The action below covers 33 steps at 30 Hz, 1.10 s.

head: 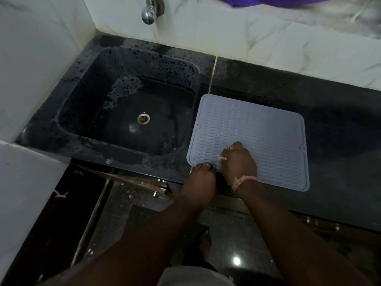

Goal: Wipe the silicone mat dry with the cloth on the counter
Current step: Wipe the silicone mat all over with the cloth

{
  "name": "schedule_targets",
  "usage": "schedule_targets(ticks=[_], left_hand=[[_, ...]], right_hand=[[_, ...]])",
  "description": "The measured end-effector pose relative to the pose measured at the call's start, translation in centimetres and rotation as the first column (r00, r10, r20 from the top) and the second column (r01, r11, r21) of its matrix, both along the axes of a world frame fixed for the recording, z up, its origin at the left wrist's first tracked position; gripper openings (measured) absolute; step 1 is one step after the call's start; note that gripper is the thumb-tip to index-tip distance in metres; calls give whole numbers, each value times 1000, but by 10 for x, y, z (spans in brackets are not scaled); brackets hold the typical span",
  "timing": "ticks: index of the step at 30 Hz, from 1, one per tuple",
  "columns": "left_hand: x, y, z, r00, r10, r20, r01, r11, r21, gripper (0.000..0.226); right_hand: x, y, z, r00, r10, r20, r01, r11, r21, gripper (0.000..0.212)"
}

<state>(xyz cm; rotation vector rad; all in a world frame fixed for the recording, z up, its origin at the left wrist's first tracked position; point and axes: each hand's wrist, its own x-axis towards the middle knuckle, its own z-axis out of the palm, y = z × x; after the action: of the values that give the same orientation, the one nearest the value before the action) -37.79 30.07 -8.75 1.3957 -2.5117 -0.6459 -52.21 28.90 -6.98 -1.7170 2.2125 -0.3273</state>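
Grey-blue silicone mat flat on the dark counter, just right of the sink, reaching the front edge. Left hand pinching the mat's front-left corner; right hand curled on the mat beside it, actual hold unclear.

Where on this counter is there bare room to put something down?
Bare black counter lies right of the silicone mat and in a strip between the mat and the wall. The mat's near-left corner is crowded by the left hand and right hand.
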Motion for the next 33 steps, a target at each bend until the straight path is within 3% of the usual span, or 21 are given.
schedule_targets(ticks=[6, 12, 17, 24, 27, 30, 33], left_hand=[[4, -4, 1, 1000, 4, -22, -3, 999, 42, 25], [15, -7, 2, 994, 32, -108, -27, 999, 45, 16], [18, -10, 2, 993, 18, -118, -11, 998, 64, 18], [19, -10, 6, 997, -27, -66, 35, 993, 115, 26], [19, -11, 7, 996, -62, -67, 69, 991, 111, 30], [18, -11, 8, 996, -46, -73, 54, 993, 109, 30], [15, -9, 6, 999, -51, -15, 52, 998, 44, 33]], right_hand=[[22, -17, -1, 998, 59, -7, -60, 998, -25, 9], [32, -47, 8, 962, 261, -85, -252, 962, 104, 17], [44, -69, 17, 951, 303, -59, -289, 941, 178, 31], [54, -79, 14, 945, 320, 69, -327, 930, 167, 30], [36, -82, 19, 953, 249, 172, -273, 953, 134, 27], [-6, -70, 26, 925, 37, 378, -63, 997, 55, 17], [-45, -37, 26, 878, -105, 466, 103, 994, 29, 14]])
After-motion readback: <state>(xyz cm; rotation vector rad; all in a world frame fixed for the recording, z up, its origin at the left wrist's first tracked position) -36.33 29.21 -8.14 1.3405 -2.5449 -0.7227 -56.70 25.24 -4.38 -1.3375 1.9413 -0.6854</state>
